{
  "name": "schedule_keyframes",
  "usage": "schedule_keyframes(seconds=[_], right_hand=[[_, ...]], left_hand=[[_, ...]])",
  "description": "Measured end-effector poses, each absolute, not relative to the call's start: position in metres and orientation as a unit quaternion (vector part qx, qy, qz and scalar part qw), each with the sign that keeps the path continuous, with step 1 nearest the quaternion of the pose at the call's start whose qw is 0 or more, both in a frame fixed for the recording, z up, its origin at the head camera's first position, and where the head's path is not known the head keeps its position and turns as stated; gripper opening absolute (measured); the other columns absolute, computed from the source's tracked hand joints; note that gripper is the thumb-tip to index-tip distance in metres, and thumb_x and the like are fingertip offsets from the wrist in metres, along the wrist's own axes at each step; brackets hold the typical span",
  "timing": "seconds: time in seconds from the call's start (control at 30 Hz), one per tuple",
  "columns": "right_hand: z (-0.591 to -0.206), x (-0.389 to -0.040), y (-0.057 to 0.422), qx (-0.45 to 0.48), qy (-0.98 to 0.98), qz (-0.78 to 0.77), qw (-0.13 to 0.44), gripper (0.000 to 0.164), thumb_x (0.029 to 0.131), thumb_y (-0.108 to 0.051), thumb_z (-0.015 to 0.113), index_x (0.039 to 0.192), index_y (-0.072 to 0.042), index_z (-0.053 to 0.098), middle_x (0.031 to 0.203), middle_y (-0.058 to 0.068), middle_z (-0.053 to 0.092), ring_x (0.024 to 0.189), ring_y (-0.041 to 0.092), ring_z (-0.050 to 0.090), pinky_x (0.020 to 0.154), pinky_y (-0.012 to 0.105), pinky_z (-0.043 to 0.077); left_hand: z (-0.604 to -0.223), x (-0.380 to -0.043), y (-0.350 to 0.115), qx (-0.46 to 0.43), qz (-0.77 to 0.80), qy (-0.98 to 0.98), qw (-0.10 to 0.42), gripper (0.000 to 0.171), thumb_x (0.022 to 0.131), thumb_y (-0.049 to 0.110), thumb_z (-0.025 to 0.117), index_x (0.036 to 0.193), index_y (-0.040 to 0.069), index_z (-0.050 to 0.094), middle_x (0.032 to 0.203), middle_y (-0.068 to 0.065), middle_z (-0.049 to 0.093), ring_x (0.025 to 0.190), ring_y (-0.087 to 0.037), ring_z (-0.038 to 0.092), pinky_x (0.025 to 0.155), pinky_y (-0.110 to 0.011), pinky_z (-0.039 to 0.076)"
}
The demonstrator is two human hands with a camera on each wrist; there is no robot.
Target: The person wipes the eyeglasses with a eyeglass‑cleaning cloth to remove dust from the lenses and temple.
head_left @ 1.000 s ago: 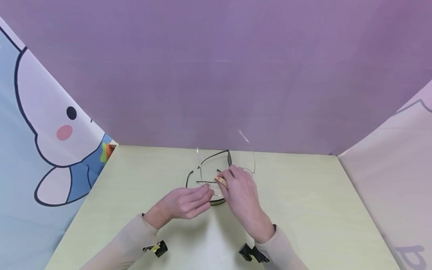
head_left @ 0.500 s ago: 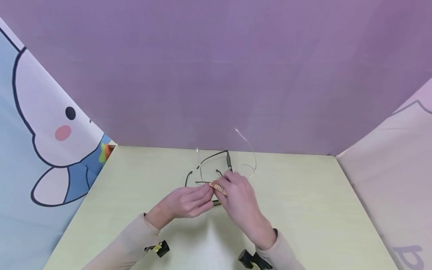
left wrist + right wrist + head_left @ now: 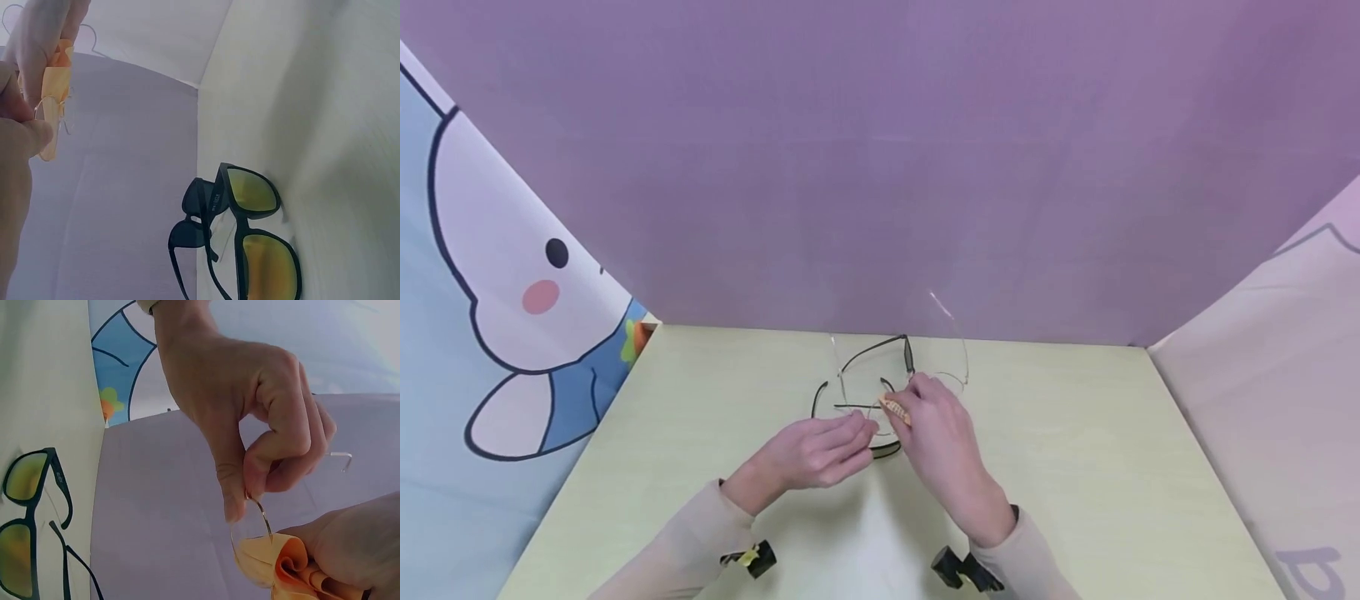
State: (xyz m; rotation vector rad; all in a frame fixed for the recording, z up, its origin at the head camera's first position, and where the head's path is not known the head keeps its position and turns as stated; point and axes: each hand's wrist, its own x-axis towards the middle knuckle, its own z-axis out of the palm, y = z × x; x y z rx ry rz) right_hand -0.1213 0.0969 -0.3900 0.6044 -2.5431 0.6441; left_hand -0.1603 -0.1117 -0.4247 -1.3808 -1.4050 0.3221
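Observation:
Thin wire-framed eyeglasses are held up above the table between the two hands. My left hand pinches their rim between thumb and fingertips, as the right wrist view shows. My right hand grips a folded orange cloth, which wraps over the lens within that rim. In the right wrist view the bunched cloth covers the lower part of the lens. One slender temple of the eyeglasses points away toward the back wall.
Below the hands, black sunglasses with yellow-orange lenses rest on the pale table. Another pair of dark sunglasses lies just behind. A purple wall rises at the table's back edge, with printed cloth at the left side.
My right hand has moved the cloth down toward the left fingertips, then back up and right along the lens. The left hand stays nearly in place; the glasses' temples shift slightly.

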Motion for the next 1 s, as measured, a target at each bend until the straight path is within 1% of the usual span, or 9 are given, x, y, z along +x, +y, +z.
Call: schedule_keyframes(seconds=[0.2, 0.27, 0.43, 0.67, 0.8, 1.0], right_hand=[[-0.392, -0.109, 0.087, 0.228, -0.923, 0.235, 0.201, 0.023, 0.078, -0.005, 0.089, 0.098, -0.001, 0.078, 0.082, 0.002, 0.06, 0.073, 0.015, 0.055, 0.061, 0.025, 0.052], [-0.392, -0.106, 0.085, 0.231, -0.924, 0.228, 0.201, 0.023, 0.077, -0.006, 0.089, 0.097, -0.002, 0.078, 0.082, 0.002, 0.06, 0.073, 0.016, 0.054, 0.063, 0.027, 0.052], [-0.39, -0.105, 0.088, 0.23, -0.927, 0.193, 0.222, 0.022, 0.077, -0.011, 0.09, 0.094, -0.005, 0.077, 0.083, 0.001, 0.062, 0.072, 0.016, 0.054, 0.065, 0.029, 0.049], [-0.388, -0.11, 0.1, 0.212, -0.934, 0.16, 0.24, 0.021, 0.078, -0.014, 0.09, 0.091, -0.005, 0.076, 0.082, 0.002, 0.062, 0.071, 0.018, 0.054, 0.064, 0.03, 0.048], [-0.389, -0.108, 0.1, 0.215, -0.935, 0.166, 0.228, 0.02, 0.079, -0.012, 0.09, 0.091, -0.004, 0.076, 0.081, 0.002, 0.061, 0.072, 0.018, 0.054, 0.065, 0.03, 0.05], [-0.39, -0.103, 0.092, 0.229, -0.93, 0.203, 0.202, 0.018, 0.078, -0.011, 0.089, 0.09, -0.004, 0.076, 0.082, 0.001, 0.063, 0.072, 0.017, 0.057, 0.065, 0.029, 0.053]], left_hand=[[-0.428, -0.158, -0.109, -0.587, 0.134, -0.592, 0.536, 0.027, 0.101, -0.006, 0.05, 0.087, 0.012, 0.064, 0.101, -0.004, 0.076, 0.095, -0.014, 0.071, 0.095, -0.024, 0.058], [-0.429, -0.156, -0.109, -0.586, 0.136, -0.592, 0.536, 0.027, 0.102, -0.006, 0.049, 0.087, 0.012, 0.064, 0.101, -0.005, 0.076, 0.096, -0.014, 0.071, 0.095, -0.024, 0.058], [-0.429, -0.154, -0.109, -0.588, 0.133, -0.595, 0.532, 0.027, 0.101, -0.007, 0.048, 0.088, 0.011, 0.063, 0.101, -0.004, 0.075, 0.095, -0.013, 0.07, 0.094, -0.023, 0.058], [-0.428, -0.153, -0.11, -0.59, 0.123, -0.595, 0.531, 0.029, 0.101, -0.007, 0.049, 0.086, 0.012, 0.063, 0.099, -0.002, 0.076, 0.092, -0.012, 0.069, 0.093, -0.023, 0.058], [-0.429, -0.152, -0.111, -0.59, 0.115, -0.599, 0.529, 0.029, 0.101, -0.008, 0.05, 0.085, 0.013, 0.063, 0.099, -0.001, 0.076, 0.092, -0.012, 0.07, 0.092, -0.023, 0.058], [-0.431, -0.151, -0.11, -0.588, 0.12, -0.599, 0.531, 0.028, 0.101, -0.007, 0.05, 0.086, 0.013, 0.063, 0.099, -0.002, 0.076, 0.092, -0.012, 0.069, 0.092, -0.022, 0.058]])
